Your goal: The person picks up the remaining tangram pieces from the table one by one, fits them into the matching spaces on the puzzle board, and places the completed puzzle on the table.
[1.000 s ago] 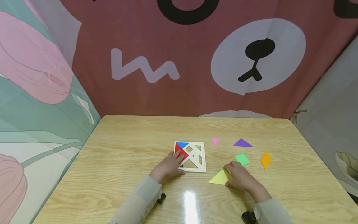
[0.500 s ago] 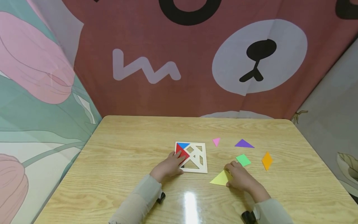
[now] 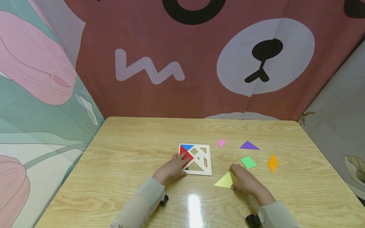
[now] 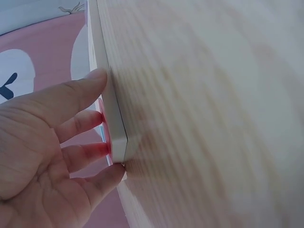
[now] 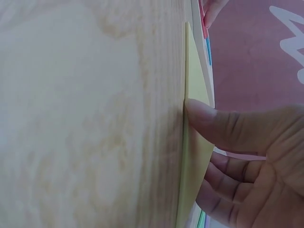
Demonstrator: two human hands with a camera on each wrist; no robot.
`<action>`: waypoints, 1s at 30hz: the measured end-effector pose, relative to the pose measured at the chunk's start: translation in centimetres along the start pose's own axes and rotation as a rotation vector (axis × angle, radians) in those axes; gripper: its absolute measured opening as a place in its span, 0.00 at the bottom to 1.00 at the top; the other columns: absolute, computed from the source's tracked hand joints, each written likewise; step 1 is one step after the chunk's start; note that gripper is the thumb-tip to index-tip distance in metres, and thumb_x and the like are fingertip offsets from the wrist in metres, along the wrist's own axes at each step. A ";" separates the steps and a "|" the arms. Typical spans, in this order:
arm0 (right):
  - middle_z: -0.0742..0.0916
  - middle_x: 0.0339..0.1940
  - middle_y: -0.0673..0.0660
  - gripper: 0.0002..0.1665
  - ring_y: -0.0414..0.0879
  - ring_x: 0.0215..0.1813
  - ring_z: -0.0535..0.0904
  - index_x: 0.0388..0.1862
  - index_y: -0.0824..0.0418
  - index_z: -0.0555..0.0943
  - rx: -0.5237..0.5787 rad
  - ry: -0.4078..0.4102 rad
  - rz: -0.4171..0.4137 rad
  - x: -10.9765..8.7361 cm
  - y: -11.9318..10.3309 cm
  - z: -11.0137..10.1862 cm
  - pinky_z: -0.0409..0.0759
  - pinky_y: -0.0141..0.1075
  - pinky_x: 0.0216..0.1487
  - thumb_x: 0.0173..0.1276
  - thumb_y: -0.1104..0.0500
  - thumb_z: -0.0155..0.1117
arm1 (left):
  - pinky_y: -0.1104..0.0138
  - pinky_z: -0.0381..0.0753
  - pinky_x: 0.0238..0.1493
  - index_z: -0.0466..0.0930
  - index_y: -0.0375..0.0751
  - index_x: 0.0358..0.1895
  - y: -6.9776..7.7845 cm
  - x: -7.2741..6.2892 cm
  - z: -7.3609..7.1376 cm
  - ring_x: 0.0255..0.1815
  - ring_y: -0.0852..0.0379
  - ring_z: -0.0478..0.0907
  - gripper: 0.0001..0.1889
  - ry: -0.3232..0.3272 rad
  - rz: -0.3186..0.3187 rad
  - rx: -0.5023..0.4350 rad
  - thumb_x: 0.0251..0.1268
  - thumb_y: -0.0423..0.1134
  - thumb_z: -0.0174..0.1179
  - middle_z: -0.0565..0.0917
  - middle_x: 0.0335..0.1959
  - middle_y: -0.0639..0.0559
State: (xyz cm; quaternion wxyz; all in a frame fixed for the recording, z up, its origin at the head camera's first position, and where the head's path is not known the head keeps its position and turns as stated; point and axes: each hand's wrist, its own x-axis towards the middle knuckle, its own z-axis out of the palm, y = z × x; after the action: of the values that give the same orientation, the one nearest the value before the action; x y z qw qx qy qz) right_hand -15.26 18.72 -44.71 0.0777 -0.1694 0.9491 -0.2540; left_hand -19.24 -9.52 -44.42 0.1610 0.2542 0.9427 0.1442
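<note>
A white tangram board (image 3: 206,172) lies on the table with a red triangle (image 3: 185,153) and a blue triangle (image 3: 187,147) in its left side. My left hand (image 3: 172,167) rests on the board's left part, fingertips touching the red triangle. In the left wrist view the thumb (image 4: 90,88) touches the board's near side. To the right of the board, my right hand (image 3: 246,179) pinches a yellow triangle (image 3: 225,180) by its right part. The right wrist view shows the thumb (image 5: 202,111) on this piece's near edge; the piece lies flat or nearly flat on the table.
Loose pieces lie beyond the right hand: a pink triangle (image 3: 221,143), a purple triangle (image 3: 249,145), a green square (image 3: 248,162) and an orange parallelogram (image 3: 272,163). The wooden table (image 3: 128,139) ends at a printed cloth (image 3: 159,101) behind it.
The head view has shifted slightly. Both hands keep their places on the board and the yellow triangle.
</note>
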 end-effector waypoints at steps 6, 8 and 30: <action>0.74 0.30 0.54 0.31 0.45 0.32 0.69 0.38 0.66 0.70 0.015 0.009 0.034 0.0 0.1 -0.1 0.69 0.40 0.35 0.33 0.66 0.74 | 0.54 0.55 0.58 0.60 0.41 0.63 0.2 -0.1 -0.2 0.64 0.38 0.45 0.32 -0.010 -0.009 -0.018 0.54 0.43 0.58 0.52 0.65 0.41; 0.75 0.29 0.54 0.31 0.45 0.31 0.69 0.38 0.66 0.70 0.030 0.013 0.046 -0.1 0.2 -0.1 0.69 0.40 0.34 0.32 0.65 0.74 | 0.54 0.55 0.58 0.60 0.41 0.63 0.2 -0.1 -0.2 0.64 0.38 0.44 0.32 -0.008 -0.010 -0.028 0.54 0.43 0.58 0.52 0.65 0.40; 0.71 0.25 0.55 0.15 0.45 0.29 0.67 0.35 0.69 0.68 0.382 0.092 0.115 -0.3 1.1 0.6 0.69 0.32 0.28 0.48 0.78 0.58 | 0.55 0.54 0.58 0.60 0.42 0.62 0.1 -0.2 0.0 0.64 0.40 0.44 0.31 -0.011 -0.024 -0.039 0.54 0.43 0.58 0.53 0.65 0.41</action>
State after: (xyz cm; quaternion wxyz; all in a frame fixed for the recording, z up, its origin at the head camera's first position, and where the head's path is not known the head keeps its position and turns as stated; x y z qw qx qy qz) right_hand -15.14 19.44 -45.70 0.0792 -0.0854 0.8944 -0.4319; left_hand -19.08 -9.57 -44.35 0.1729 0.2407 0.9417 0.1590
